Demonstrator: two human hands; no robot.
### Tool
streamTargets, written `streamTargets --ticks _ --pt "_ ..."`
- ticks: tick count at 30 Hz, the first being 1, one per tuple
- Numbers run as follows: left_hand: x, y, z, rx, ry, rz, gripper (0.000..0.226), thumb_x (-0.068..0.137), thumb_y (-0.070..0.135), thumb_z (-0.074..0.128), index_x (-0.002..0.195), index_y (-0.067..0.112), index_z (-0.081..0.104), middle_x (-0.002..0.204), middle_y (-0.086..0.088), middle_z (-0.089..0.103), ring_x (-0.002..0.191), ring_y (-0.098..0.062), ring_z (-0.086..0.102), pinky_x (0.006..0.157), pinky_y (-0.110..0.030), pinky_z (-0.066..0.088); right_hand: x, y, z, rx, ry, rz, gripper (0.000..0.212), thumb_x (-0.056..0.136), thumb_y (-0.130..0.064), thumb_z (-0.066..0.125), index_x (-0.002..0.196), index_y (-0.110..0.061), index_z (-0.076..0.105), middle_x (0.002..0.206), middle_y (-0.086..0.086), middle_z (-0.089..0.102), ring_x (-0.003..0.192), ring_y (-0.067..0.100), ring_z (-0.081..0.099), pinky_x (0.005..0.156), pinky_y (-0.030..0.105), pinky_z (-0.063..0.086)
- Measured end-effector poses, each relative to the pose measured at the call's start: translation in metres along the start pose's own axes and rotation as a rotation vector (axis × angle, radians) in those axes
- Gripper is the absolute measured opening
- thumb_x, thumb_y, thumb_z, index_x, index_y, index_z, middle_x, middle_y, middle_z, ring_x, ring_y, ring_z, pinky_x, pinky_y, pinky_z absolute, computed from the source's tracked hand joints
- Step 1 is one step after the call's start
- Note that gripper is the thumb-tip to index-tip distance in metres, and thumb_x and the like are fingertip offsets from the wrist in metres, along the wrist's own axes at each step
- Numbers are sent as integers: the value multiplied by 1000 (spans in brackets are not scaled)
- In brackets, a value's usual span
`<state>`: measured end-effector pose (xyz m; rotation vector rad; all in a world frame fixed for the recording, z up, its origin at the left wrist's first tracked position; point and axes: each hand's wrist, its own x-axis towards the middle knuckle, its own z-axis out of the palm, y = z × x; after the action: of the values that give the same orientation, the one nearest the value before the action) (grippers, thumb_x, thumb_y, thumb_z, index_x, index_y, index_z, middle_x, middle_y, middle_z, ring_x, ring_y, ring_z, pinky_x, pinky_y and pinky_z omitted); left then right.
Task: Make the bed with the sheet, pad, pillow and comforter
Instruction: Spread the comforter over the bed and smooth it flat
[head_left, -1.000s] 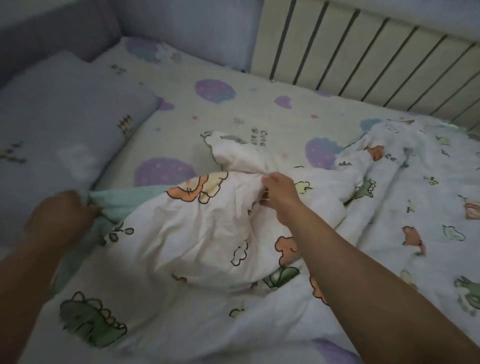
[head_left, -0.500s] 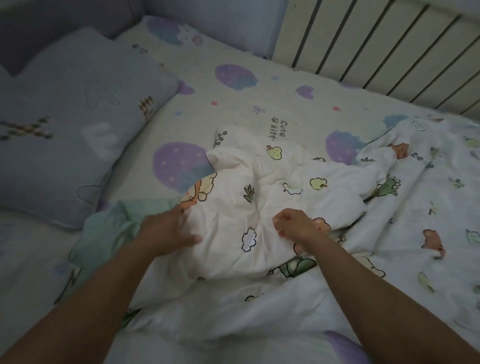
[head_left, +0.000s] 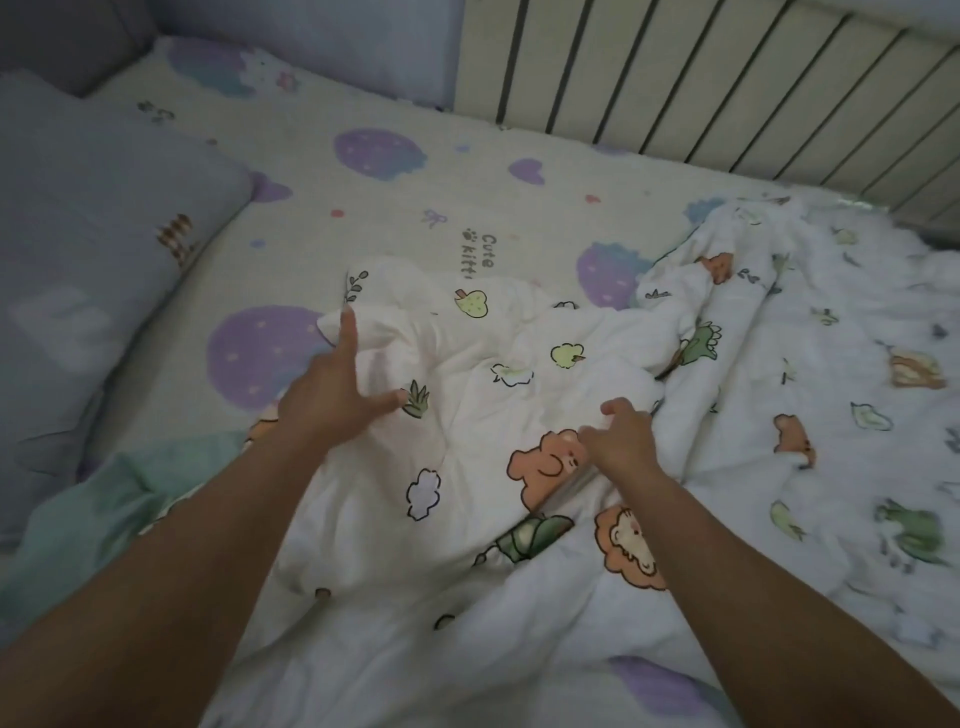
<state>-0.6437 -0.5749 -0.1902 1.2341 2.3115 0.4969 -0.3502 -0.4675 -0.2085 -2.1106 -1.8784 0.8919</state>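
Left hand (head_left: 332, 400): spread wide at centre frame, index finger extended up along a raised fold, thumb out to the right, palm resting on the comforter (head_left: 467, 415). Nothing is gripped.

Right hand (head_left: 621, 436): just right of centre, fingers curled narrow into a bunch of the comforter fabric beside an orange bear print. The fingertips are tucked under, so the exact pinch cannot be seen.

Comforter: white, printed with cartoon animals, trees and clouds. It lies crumpled across the centre, lower and right parts of the frame, with a rumpled ridge running toward the upper right. A mint-green underside (head_left: 98, 509) shows at lower left, beside the left forearm.

Sheet (head_left: 415, 208): cream with purple strawberry shapes, hearts and small lettering. It is exposed across the upper middle of the frame, flat under the comforter's edge.

Pillow (head_left: 93, 249): grey-blue, at the left edge, lying on the sheet, apart from the comforter's white top fold.

Headboard cushion (head_left: 322, 41): grey-blue padding along the top left.

Slatted panel (head_left: 701, 88): pale vertical slats with dark gaps, upper right, bordering the sheet.
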Motion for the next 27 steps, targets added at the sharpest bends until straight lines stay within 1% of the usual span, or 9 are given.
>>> streamTargets --ticks 5,9,12,16,18,20,22,24,27 --pt "28 25 29 78 -167 65 135 54 65 79 127 60 -35 144 -26 32 107 -42 57 79 -40 54 36 3 -12 76 -15 178 77 85 -29 66 148 -17 23 146 22 23 125 38 41 100 35 38" --pt "44 31 54 249 -270 81 136 55 62 80 135 53 -30 151 -27 14 135 -40 33 99 -45 44 68 5 -7 140 -71 189 93 82 -37 69 153 -22 11 154 18 16 139 33 24 108 37 30" --pt "55 31 70 384 -293 69 120 64 49 80 147 45 -5 143 -21 27 127 -34 42 95 -41 45 90 6 -1 137 -75 189 108 78 -39 74 152 -31 -4 155 22 15 143 35 16 112 41 26" --pt "69 24 84 469 -170 156 51 85 30 62 132 22 44 126 -13 47 108 -31 56 84 -35 47 113 11 12 84 -80 196 123 73 -28 81 149 -34 -16 143 24 36 131 38 39 104 43 39" --pt "78 23 81 384 -105 153 42 89 31 56 128 18 48 124 -12 52 108 -33 56 82 -36 45 124 16 21 -10 -116 181 87 78 -10 73 149 -14 22 132 22 49 122 37 48 99 39 43" --pt "94 22 70 267 -27 107 40 91 28 54 128 15 48 125 -13 54 110 -35 55 83 -38 45 136 13 29 -117 -107 141 8 84 -1 59 92 0 58 101 21 60 104 31 57 84 35 48" --pt "113 27 50 179 45 89 35 91 26 54 123 12 52 118 -15 58 107 -36 57 81 -38 45 145 -14 35 -16 -108 140 24 85 0 54 66 -13 46 76 9 52 84 24 57 68 28 50" --pt "137 33 29 39 136 102 18 87 24 58 97 9 58 96 -14 64 93 -34 62 75 -36 47 157 -55 36 172 -66 109 26 85 -1 56 70 -20 47 81 6 53 81 21 56 68 27 53" --pt "175 42 -11 -238 258 11 24 83 27 59 75 6 53 74 -13 65 64 -29 67 66 -38 56 175 -130 30 120 100 -166 4 85 -5 57 85 -5 60 87 6 55 85 18 53 72 25 42"
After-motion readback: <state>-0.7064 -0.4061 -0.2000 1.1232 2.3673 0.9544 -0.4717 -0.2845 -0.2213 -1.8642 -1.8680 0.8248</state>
